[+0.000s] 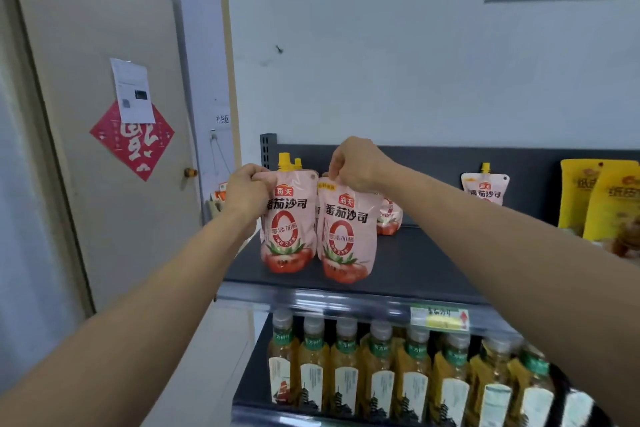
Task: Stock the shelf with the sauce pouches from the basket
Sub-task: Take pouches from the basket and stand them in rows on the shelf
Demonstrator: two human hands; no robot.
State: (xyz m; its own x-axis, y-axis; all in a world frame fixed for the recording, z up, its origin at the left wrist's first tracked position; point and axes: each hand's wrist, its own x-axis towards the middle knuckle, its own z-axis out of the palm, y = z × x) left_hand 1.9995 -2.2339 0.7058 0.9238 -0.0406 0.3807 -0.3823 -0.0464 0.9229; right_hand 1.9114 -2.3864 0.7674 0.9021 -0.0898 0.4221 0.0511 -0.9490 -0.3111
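left fingers [262, 180] pinch the left pouch [289, 229] by its top corner, and right fingers [337, 170] pinch the right pouch [346, 236] by its top edge. each hangs upright at 6 o'clock from its hand, side by side, bases at the shelf [422, 263] front.

Soft even indoor light; sheen on shelf [311, 300] edge; frame edges bend (door [104, 218] bows); bottles [381, 367] slightly blurred.
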